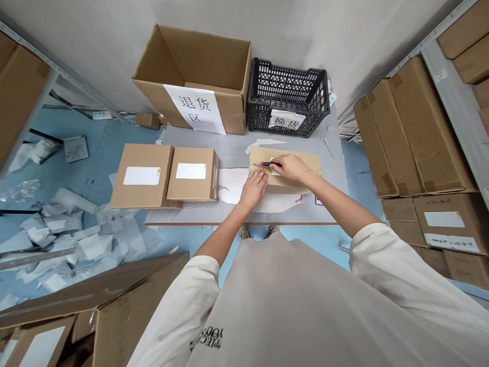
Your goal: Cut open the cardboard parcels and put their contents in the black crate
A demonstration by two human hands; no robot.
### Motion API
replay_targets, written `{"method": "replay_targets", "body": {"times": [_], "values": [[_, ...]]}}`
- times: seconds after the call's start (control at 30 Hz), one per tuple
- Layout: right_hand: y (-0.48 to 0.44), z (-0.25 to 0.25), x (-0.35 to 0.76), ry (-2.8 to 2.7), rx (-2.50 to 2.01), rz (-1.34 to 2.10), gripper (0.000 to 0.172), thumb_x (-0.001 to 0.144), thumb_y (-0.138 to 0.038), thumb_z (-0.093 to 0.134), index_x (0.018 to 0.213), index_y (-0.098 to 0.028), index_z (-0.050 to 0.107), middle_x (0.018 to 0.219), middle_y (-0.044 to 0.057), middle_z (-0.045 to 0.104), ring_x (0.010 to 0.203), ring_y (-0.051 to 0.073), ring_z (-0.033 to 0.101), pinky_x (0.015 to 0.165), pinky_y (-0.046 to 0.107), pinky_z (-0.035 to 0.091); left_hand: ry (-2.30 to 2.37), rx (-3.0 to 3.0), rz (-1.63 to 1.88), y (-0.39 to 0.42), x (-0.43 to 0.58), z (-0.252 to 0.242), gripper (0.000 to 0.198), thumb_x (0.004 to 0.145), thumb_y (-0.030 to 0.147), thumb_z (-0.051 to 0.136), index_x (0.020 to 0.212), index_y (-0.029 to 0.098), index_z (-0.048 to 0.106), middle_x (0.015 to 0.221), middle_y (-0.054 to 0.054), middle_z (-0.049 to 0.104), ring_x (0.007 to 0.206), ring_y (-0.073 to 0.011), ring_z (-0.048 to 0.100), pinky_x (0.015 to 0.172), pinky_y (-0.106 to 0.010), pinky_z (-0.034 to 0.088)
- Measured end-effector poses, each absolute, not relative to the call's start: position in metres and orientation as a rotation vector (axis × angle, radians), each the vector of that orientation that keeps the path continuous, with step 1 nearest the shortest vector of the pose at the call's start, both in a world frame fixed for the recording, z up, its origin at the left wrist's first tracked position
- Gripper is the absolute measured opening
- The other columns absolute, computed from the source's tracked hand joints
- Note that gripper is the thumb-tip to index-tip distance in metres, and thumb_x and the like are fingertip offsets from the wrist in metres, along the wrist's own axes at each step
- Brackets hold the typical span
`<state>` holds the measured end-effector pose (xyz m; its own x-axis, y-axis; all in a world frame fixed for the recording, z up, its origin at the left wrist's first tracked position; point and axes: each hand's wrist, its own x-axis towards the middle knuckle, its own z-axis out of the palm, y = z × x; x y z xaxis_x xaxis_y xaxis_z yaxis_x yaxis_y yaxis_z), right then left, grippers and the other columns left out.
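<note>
- Found the right hand (292,167) closed around a red-handled tool (268,164). Its tip points left and rests on top of a flat taped parcel (305,162), close to that parcel's left edge.
- Found the left hand (255,184) open, palm down and fingers flat. It presses on the parcel's near left corner, with the wrist over a white sheet (231,183).
- Located the parcel on the right half of the grey table (244,216), in front of a black plastic crate (288,94). A strip of bare tabletop separates the two. The parcel's right edge stops short of the table's right edge.
- Noted the white sheet between the parcel and a small labelled box (193,176), reaching both. Cannot tell whether it runs beneath either.
- Noted a larger labelled box (143,176) touching the small one, with its left part overhanging the table's left edge.
- Recorded an open carton (198,71) bearing a paper sign at the table's far side, close beside the crate. Both stand against the wall.
- Judged the free tabletop as follows: a narrow band along the near edge, a bare patch behind the two labelled boxes, and a strip at the far right.
- Logged paper scraps (76,239) strewn over the blue floor to the left, and flattened cardboard (95,295) at lower left, near the person's side.
- Logged stacked cartons (412,127) to the right of the table, with only a slim gap of floor between them and the table's right edge.
</note>
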<state>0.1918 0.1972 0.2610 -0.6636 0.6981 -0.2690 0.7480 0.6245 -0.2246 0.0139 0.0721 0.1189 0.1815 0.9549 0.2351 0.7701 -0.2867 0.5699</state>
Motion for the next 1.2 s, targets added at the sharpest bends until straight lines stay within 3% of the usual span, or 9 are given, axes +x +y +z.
{"method": "replay_targets", "body": {"times": [0.4, 0.87, 1.2], "values": [[0.194, 0.257, 0.203, 2.675, 1.279, -0.523, 0.045, 0.117, -0.051, 0.051, 0.125, -0.024, 0.087, 0.117, 0.015, 0.085, 0.107, 0.033, 0.075, 0.089, 0.038, 0.049, 1.647, 2.145, 0.786, 0.072, 0.010, 0.124, 0.053, 0.117, 0.031, 0.043, 0.164, 0.018, 0.064, 0.170, -0.019, 0.062, 0.168, -0.0336, 0.050, 0.143, -0.064, 0.034], [0.189, 0.253, 0.224, 2.604, 1.416, -0.579, 0.047, 0.117, -0.052, 0.053, 0.129, -0.022, 0.087, 0.126, 0.019, 0.082, 0.118, 0.038, 0.073, 0.098, 0.043, 0.050, 1.674, 2.135, 0.733, 0.074, 0.006, 0.125, 0.053, 0.117, 0.033, 0.042, 0.163, 0.019, 0.065, 0.171, -0.018, 0.062, 0.169, -0.0338, 0.048, 0.145, -0.063, 0.031], [0.187, 0.270, 0.243, 2.493, 1.391, -0.487, 0.051, 0.117, -0.049, 0.046, 0.135, -0.022, 0.085, 0.134, 0.019, 0.082, 0.119, 0.037, 0.074, 0.093, 0.042, 0.051, 1.702, 2.171, 0.647, 0.071, 0.004, 0.131, 0.054, 0.119, 0.035, 0.036, 0.163, 0.019, 0.064, 0.172, -0.017, 0.061, 0.170, -0.0337, 0.047, 0.145, -0.064, 0.031]]}}
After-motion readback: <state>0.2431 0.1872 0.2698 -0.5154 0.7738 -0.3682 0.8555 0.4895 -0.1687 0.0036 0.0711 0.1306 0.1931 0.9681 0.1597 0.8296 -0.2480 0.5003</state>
